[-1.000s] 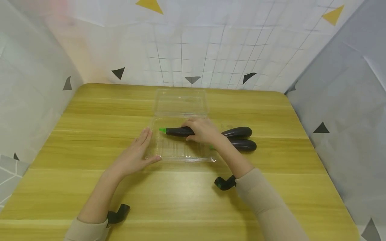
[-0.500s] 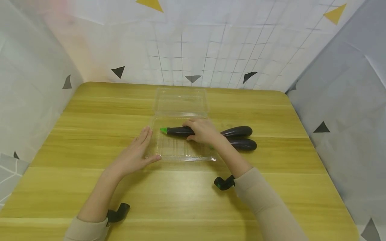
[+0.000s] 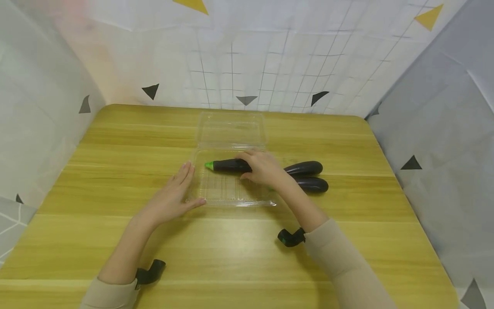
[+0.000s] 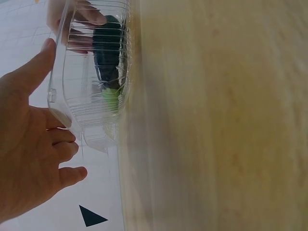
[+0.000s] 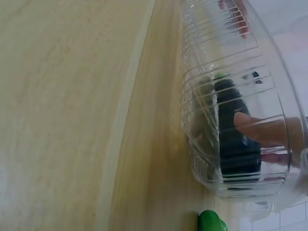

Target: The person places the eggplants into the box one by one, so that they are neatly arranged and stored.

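Note:
A dark eggplant (image 3: 230, 165) with a green stem end lies in the clear plastic clamshell box (image 3: 227, 202), stem to the left. My right hand (image 3: 264, 166) grips its thick end from above, the thumb (image 5: 252, 126) pressed on its near side in the right wrist view. The box's lid (image 3: 231, 128) is folded back, away from me. My left hand (image 3: 173, 198) rests against the box's left side, fingers straight and thumb at the front corner. Through the box wall, the left wrist view also shows the eggplant (image 4: 107, 53).
Two more eggplants lie right of the box, the farther eggplant (image 3: 305, 168) and the nearer eggplant (image 3: 313, 185), partly behind my right wrist. All stand on a wooden table (image 3: 231, 257). White patterned walls (image 3: 247, 51) enclose its back and sides.
The eggplant in the box has shifted very slightly toward the back, under my right hand. My right wrist has moved a little to the right. The left hand keeps its place.

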Tool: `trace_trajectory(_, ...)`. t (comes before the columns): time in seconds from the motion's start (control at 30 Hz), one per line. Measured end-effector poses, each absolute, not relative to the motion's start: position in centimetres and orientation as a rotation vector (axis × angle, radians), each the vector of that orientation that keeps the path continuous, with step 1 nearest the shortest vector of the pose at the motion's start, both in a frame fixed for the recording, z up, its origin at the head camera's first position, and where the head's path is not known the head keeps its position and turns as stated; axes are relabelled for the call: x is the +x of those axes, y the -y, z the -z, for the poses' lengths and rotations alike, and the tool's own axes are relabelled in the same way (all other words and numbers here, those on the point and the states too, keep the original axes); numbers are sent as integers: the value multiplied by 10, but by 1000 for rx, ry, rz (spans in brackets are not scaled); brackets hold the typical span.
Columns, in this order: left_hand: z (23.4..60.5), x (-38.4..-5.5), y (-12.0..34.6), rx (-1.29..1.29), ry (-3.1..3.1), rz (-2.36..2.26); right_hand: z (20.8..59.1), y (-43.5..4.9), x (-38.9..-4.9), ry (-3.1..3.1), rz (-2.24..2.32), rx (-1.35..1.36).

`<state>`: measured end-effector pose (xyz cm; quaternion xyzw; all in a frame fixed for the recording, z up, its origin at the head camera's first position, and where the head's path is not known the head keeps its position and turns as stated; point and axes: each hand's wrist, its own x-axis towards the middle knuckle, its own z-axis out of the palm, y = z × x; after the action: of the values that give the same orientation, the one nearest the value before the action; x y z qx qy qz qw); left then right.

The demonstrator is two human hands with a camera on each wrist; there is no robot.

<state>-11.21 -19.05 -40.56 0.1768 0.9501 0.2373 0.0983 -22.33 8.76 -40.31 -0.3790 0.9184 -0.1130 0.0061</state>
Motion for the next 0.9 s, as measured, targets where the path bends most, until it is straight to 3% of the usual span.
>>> trace_trajectory(0.4,405,-111,190,515,-2805,-706,402,-102,-216,-2968,417,-1164)
trace_trajectory(0.7,405,-111,191,501,-2803,-722,393,-114,-208,-2891,726,-1011)
trace_trajectory(0.9,407,-112,191,518,-2807,-707,397,-122,-209,-2855,885,-1202)
